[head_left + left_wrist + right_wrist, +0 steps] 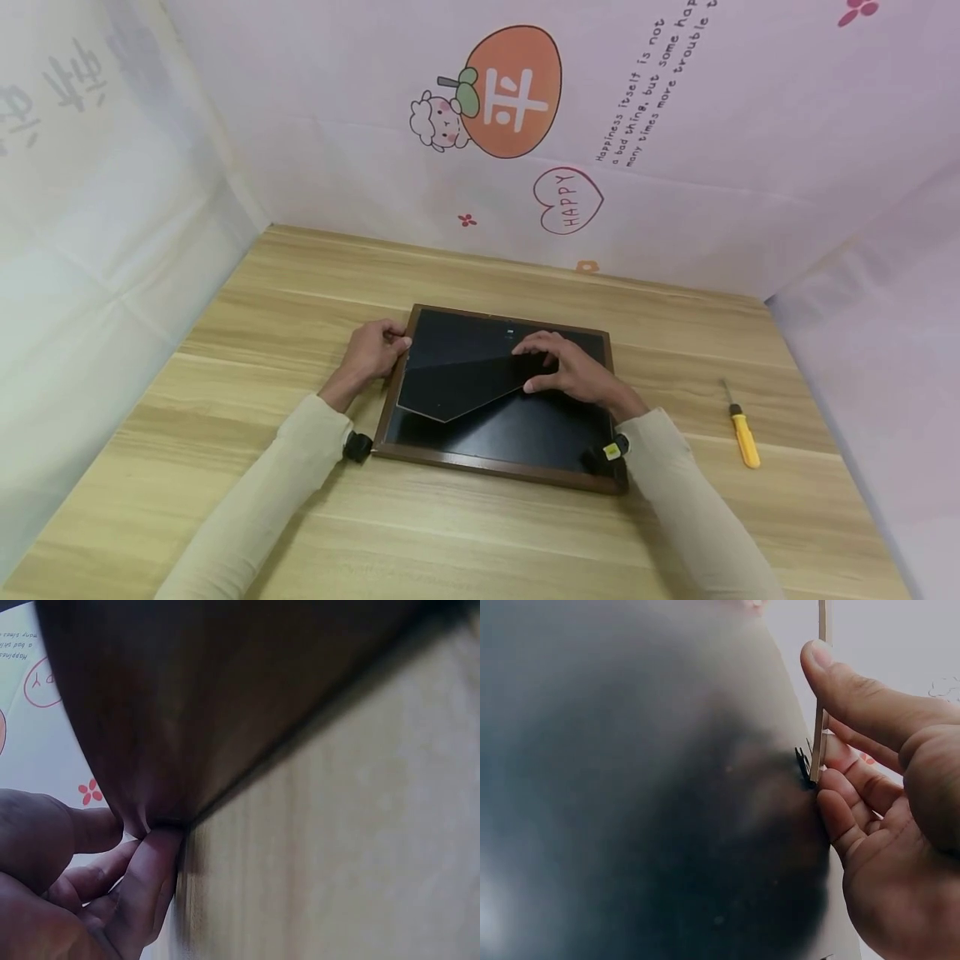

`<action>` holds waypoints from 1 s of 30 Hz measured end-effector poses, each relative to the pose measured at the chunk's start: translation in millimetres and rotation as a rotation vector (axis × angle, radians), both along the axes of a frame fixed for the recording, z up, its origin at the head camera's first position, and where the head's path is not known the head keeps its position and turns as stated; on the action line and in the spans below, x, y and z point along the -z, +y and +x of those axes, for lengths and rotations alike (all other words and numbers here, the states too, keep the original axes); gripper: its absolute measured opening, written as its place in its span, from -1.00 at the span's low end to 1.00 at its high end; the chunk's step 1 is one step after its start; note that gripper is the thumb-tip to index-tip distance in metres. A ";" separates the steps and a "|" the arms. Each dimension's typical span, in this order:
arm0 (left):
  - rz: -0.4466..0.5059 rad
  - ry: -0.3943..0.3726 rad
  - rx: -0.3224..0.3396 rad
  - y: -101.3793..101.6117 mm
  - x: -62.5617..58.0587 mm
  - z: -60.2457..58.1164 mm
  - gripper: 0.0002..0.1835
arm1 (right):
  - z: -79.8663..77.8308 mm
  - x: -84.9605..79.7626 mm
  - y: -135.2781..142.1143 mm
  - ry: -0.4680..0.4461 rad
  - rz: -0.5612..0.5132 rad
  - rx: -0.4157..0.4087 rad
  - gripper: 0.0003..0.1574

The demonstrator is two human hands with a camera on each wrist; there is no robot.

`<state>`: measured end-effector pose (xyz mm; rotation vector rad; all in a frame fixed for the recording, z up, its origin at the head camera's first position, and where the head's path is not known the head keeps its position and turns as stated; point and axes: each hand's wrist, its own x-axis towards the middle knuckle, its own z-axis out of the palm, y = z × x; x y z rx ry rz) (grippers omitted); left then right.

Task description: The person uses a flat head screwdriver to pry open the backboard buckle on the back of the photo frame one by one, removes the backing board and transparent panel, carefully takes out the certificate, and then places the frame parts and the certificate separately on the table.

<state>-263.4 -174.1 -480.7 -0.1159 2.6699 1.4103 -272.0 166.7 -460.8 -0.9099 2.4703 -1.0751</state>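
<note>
A picture frame [495,469] lies back side up on the table, with a brown border and a shiny black backing [487,437]. Over the backing slants a black easel stand [457,383], its pale cut edge facing me. My left hand [372,348] grips the frame's left border, thumb on top and fingers curled at the side; the left wrist view shows this hand [112,877] close up at the frame's edge. Between thumb and fingers, my right hand [566,368] holds the stand's right edge. In the right wrist view the stand's thin edge [821,697] runs between thumb and fingers.
To the right on the wooden table [262,317] lies a screwdriver [744,435] with a yellow and black handle, its tip pointing away from me. Printed cloth walls [360,175] close off the table's back and sides.
</note>
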 end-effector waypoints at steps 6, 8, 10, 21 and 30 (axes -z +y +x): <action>-0.007 0.016 0.007 -0.9 2.7 -1.2 -0.70 | -0.8 3.0 3.7 -0.002 -0.048 0.000 -0.43; -0.004 0.012 0.005 -0.2 2.0 -1.2 -0.70 | -1.0 3.4 4.8 -0.011 -0.056 0.000 -0.43; -0.003 0.008 0.004 0.5 1.1 -1.4 -0.70 | -1.6 3.8 5.3 -0.012 -0.056 -0.005 -0.43; -0.017 0.003 -0.001 3.8 -0.4 -0.4 -0.71 | -2.3 2.1 7.9 -0.012 -0.073 -0.007 -0.44; -0.032 0.003 0.003 4.9 -1.6 -1.4 -0.71 | -0.5 -1.5 7.8 0.018 -0.068 -0.013 -0.44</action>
